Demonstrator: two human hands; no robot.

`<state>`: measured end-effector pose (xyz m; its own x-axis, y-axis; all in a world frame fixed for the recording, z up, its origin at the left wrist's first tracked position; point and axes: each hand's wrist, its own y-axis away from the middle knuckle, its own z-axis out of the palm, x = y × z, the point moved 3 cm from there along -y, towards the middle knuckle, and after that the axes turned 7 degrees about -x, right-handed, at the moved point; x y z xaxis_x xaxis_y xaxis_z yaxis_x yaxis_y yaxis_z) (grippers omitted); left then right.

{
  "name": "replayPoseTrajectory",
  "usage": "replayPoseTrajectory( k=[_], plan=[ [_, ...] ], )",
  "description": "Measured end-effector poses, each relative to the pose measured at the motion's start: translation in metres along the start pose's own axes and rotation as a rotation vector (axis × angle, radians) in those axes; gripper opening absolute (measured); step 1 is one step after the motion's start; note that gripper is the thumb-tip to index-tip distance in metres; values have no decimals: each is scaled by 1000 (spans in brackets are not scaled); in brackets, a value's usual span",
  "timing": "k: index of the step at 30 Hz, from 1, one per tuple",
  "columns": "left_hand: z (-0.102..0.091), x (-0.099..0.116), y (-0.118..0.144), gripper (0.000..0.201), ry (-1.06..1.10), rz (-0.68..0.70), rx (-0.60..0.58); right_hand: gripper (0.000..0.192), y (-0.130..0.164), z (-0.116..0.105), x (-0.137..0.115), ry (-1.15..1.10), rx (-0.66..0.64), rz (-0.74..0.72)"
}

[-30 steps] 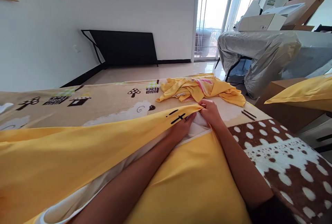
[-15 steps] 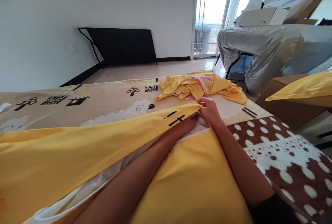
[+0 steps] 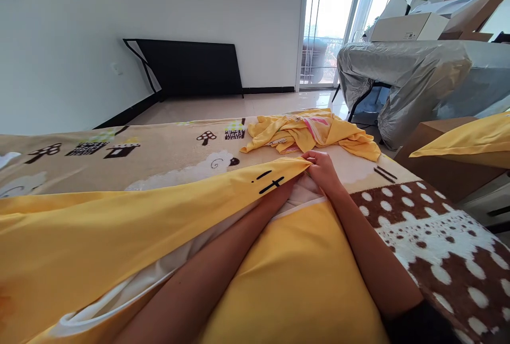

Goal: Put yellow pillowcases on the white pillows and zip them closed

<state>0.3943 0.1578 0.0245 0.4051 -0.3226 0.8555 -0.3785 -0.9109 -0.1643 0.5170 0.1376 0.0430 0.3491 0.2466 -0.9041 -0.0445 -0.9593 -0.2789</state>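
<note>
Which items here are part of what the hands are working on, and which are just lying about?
In hand:
- yellow cover, far corner pinched by the right hand
- white inner pillow
- left hand, reaching inside the cover

Lying about:
- crumpled yellow cloth
- patterned blanket
- second yellow pillow
- white box

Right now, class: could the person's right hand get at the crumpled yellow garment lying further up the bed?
Probably yes. The right hand pinches the yellow cover's corner, and the crumpled yellow garment lies just beyond it, with only bare blanket between. It would have to release the corner first.
</note>
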Motion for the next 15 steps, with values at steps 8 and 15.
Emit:
replayPoseTrajectory(
  k=[8,15],
  plan=[
    [3,6,7,30,3,43,-7,22,-2,1,1,-24,-52,47],
    [2,6,10,29,19,44,-21,24,0,-2,-1,25,-30,40]
  ],
)
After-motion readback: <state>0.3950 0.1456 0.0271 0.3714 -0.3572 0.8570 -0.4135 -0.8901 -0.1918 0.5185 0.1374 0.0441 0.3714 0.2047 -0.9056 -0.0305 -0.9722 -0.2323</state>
